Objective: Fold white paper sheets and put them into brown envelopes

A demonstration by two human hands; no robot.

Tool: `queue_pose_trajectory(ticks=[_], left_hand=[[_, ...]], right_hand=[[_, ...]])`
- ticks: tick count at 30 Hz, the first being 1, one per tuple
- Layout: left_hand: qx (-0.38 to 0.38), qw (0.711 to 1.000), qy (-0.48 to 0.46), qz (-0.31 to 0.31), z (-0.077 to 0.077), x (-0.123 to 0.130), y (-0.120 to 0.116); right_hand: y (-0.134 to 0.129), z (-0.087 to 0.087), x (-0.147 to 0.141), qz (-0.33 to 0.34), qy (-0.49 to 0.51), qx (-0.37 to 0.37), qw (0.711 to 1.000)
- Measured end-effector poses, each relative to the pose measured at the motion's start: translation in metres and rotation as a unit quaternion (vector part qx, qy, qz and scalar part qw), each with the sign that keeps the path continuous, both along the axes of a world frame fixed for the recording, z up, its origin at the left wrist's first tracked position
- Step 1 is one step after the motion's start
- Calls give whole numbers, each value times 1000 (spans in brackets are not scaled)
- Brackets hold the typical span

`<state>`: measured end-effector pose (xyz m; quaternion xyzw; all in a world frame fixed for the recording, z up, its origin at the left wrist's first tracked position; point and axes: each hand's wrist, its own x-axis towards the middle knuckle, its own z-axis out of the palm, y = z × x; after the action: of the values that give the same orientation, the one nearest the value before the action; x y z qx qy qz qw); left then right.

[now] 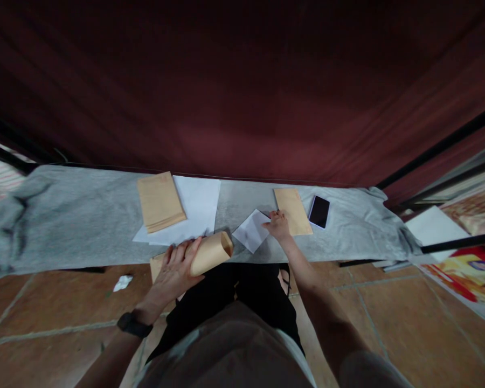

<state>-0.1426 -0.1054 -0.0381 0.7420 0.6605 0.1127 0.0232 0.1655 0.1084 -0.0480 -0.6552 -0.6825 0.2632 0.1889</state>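
Note:
My left hand (180,268) is wrapped over a brown envelope (210,253) at the table's front edge; the envelope's mouth gapes open toward the right. Beside it lies a folded white paper (251,230). The fingertips of my right hand (278,225) rest between that paper's right corner and a flat brown envelope (297,210); whether they pinch anything is too small to tell. A stack of brown envelopes (159,202) sits on white sheets (200,199) at the left.
A grey cloth (84,215) covers the narrow table. Right of the flat envelope lies a phone (319,212). Behind the table hangs a dark red curtain (242,140). A red and yellow box (469,275) is at the far right, and a crumpled tissue (123,283) lies on the floor.

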Motion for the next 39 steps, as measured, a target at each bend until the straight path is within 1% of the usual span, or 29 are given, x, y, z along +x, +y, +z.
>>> queue_pose_trajectory(ticks=[4, 8, 10, 12, 14, 15, 17, 19, 23, 26, 27, 29, 31, 33, 36, 37, 39], left_hand=[[9, 1000, -15, -6, 2, 1, 1], [9, 1000, -10, -3, 2, 2, 1], [8, 1000, -8, 2, 1, 2, 1], [10, 1000, -8, 6, 2, 4, 2], [14, 1000, -10, 8, 3, 7, 2], [17, 1000, -9, 10, 3, 9, 3], [27, 1000, -5, 15, 4, 13, 3], [37, 999, 3, 22, 5, 15, 4], [58, 998, 14, 36, 6, 15, 3], [67, 997, 25, 18, 8, 14, 2], [67, 997, 28, 10, 8, 14, 2], [66, 997, 26, 7, 8, 15, 2], [68, 997, 14, 18, 7, 17, 2], [66, 997, 5, 24, 5, 19, 2], [67, 997, 3, 30, 6, 22, 3], [67, 997, 5, 33, 6, 22, 3], [67, 997, 8, 37, 8, 21, 3]], right_hand=[[-6, 4, 7, -9, 107, -9, 994], [-25, 13, 18, -24, 222, -24, 974], [-39, 20, 22, -39, 311, -32, 949], [-54, 27, 23, -65, 433, -39, 898], [-70, 32, 20, -83, 511, -46, 855], [-77, 33, 17, -88, 529, -47, 843], [-91, 33, 9, -100, 549, -46, 829], [-103, 31, 2, -108, 542, -43, 832], [-115, 31, 0, -87, 495, -38, 864], [-115, 36, 6, -86, 456, 2, 886], [-115, 38, 8, -97, 455, 20, 885], [-113, 43, 8, -123, 480, 44, 867], [-114, 46, 6, -133, 511, 44, 848], [-116, 46, 1, -130, 521, 33, 843], [-123, 41, -3, -114, 508, 9, 854], [-125, 39, -3, -105, 497, 6, 861], [-128, 36, 0, -79, 456, 16, 886]])
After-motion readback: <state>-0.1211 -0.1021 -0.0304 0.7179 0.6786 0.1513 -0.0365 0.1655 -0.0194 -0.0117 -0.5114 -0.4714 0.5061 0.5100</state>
